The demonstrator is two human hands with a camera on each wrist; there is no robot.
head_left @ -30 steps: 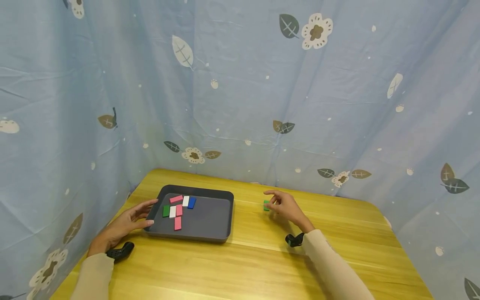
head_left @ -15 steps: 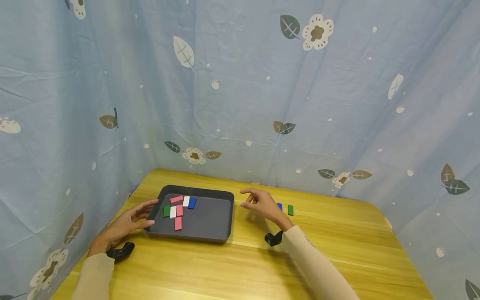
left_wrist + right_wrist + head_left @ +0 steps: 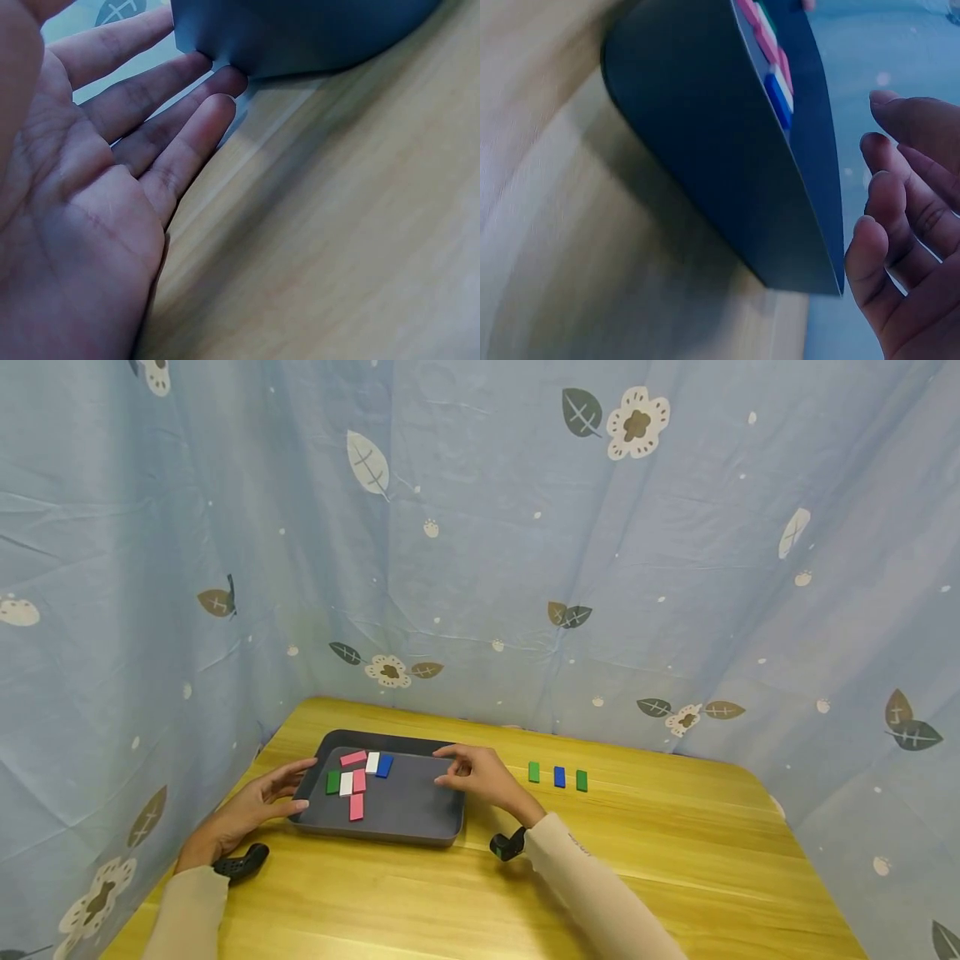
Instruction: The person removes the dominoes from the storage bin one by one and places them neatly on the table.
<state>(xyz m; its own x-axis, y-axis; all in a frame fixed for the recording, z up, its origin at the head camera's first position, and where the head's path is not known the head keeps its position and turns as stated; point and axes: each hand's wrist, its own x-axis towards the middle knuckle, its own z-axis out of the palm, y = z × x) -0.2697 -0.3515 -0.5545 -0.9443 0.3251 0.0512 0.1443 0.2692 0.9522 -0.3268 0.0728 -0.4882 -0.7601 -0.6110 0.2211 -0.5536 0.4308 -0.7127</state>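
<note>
Tray (image 3: 408, 802): dark grey, on the tabletop (image 3: 375, 893), left of centre before you. Contents, grouped toward its left: three pink tiles (image 3: 356, 807), two white tiles (image 3: 346, 784), one blue tile (image 3: 384, 767), one green tile (image 3: 333, 782).

Right of the tray, spaced in a row, left to right: light green tile (image 3: 534, 772), second blue tile (image 3: 559, 777), second green tile (image 3: 582, 781).

Your left hand (image 3: 255, 802): at the tray's left side, fingers spread and extended, fingertips against its wall.

Your right hand (image 3: 487, 777): over the tray's right rim, fingers loosely bent, thumb and index apart.

Sleeves (image 3: 600, 885): beige, both arms.

Backdrop: blue curtain (image 3: 480, 552), printed with flowers and leaves.
</note>
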